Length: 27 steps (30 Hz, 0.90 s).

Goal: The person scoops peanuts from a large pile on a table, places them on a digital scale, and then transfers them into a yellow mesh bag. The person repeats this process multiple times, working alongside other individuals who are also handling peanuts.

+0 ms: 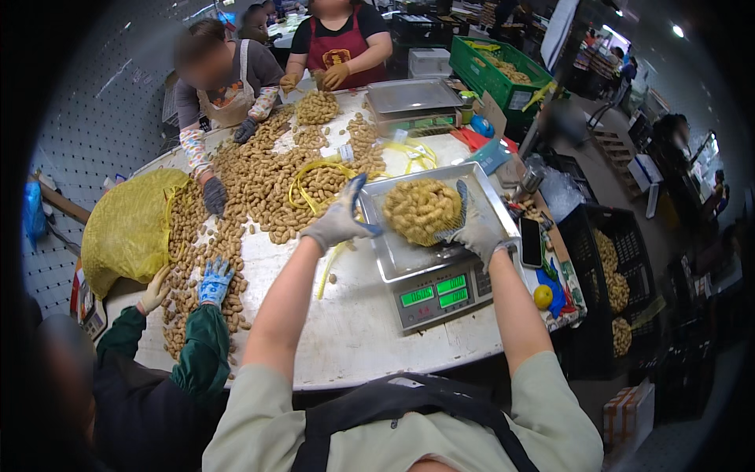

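A yellow net bag of peanuts (pixel 422 211) sits on the metal tray (pixel 407 265) of a digital scale (pixel 439 298). My right hand (pixel 476 233), in a grey glove with a dark blue palm, cups the bag's right side, its fingers spread against the net. My left hand (pixel 337 221) wears a matching glove. It is held open at the tray's left edge, thumb and fingers wide apart, apart from the bag. Left of it, loose peanuts (pixel 265 183) spread over the white table (pixel 354 342), with yellow net bags (pixel 301 183) lying on them.
A large yellow sack (pixel 133 230) spills peanuts at the left. Three co-workers' gloved hands (pixel 215 280) (pixel 213 196) (pixel 336 75) handle peanuts. A second scale (pixel 413 100) stands behind mine. A phone (pixel 531 242) and an orange fruit (pixel 542 297) lie right; black crates (pixel 616 283) hold bagged peanuts.
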Available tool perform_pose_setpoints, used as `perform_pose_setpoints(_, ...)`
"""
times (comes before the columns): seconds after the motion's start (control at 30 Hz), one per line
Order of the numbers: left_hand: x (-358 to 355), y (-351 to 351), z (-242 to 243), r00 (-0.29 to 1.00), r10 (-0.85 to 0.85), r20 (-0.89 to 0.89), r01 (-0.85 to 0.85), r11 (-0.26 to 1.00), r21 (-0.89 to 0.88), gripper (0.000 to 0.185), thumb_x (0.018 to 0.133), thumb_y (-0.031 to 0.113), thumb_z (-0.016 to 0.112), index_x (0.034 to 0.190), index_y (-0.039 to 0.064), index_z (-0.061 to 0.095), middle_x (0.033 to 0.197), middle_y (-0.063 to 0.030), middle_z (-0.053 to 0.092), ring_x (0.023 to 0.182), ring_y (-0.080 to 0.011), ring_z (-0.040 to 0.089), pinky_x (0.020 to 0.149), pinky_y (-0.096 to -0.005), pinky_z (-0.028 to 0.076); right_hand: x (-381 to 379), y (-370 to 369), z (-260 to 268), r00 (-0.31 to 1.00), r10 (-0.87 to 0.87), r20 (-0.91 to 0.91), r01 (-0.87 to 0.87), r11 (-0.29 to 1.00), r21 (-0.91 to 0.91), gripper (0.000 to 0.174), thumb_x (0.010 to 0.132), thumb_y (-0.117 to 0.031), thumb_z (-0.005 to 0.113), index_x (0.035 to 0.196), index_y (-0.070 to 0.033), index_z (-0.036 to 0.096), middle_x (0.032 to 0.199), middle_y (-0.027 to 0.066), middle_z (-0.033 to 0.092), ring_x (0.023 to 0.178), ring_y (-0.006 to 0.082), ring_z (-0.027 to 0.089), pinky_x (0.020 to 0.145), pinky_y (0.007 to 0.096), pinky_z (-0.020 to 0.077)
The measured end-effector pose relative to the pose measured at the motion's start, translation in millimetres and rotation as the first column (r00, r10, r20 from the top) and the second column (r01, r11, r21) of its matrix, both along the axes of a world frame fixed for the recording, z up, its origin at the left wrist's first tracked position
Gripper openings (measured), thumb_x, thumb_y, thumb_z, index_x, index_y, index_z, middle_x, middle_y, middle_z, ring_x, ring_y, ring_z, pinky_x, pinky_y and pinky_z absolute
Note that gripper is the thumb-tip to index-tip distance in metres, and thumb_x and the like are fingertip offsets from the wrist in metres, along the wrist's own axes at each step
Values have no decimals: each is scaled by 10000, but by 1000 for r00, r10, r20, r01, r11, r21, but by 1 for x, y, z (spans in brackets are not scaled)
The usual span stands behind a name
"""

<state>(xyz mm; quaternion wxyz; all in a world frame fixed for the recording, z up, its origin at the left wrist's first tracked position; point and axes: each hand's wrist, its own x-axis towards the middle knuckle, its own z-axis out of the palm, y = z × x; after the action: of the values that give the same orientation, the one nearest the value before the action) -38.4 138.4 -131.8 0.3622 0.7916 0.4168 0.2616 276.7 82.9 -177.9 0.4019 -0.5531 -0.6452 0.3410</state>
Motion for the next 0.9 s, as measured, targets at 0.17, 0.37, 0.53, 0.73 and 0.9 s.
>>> perform_pose_setpoints(0.17, 45, 59, -57, 998, -9, -67, 4, 997, -78, 1204, 548, 263, 916, 1513, 136, 208, 1406, -151, 456, 1297, -255, 429, 1097, -364, 343, -34, 48, -7, 959, 94, -269, -104, 994, -23, 1156, 562, -56, 888, 1472, 3, 176, 1385, 111, 458, 1254, 211, 472, 1059, 320, 395)
perform_pose_setpoints(0.37, 51, 63, -90, 635, 185, 750, 154, 921, -357, 780, 802, 149, 739, 1453, 133, 310, 1291, -111, 562, 1107, -248, 592, 977, -341, 483, -74, 84, 59, 998, 39, 49, -38, 999, -13, 677, 672, -129, 788, 1283, -9, 520, 1132, 144, 658, 1036, 236, 634, 908, 329, 482)
perform_pose_setpoints(0.53, 41, 55, -81, 5, 436, 900, 593, 723, -354, 459, 982, 364, 495, 1356, 99, 472, 1333, -82, 545, 1208, -228, 532, 1040, -403, 432, -146, 145, 132, 779, 166, 604, -228, 973, 26, 562, 673, -406, 739, 1089, -38, 655, 1028, 224, 673, 985, 377, 640, 864, 404, 502)
perform_pose_setpoints(0.73, 28, 65, -36, -260, 357, 897, 601, 787, -139, 645, 945, 574, 425, 1402, 120, 423, 1422, -103, 458, 1293, -295, 455, 1119, -465, 325, -239, 157, 204, 411, 201, 889, -425, 905, -8, 437, 699, -364, 673, 1013, -61, 710, 1069, 212, 665, 1009, 348, 642, 864, 385, 513)
perform_pose_setpoints(0.9, 20, 69, -6, -365, 348, 863, 594, 801, -72, 593, 965, 521, 403, 1392, 111, 431, 1407, -116, 471, 1282, -306, 468, 1108, -471, 345, -257, 169, 217, 283, 249, 926, -386, 914, -127, 399, 725, -311, 601, 1010, -51, 705, 1061, 209, 667, 1013, 344, 643, 875, 398, 509)
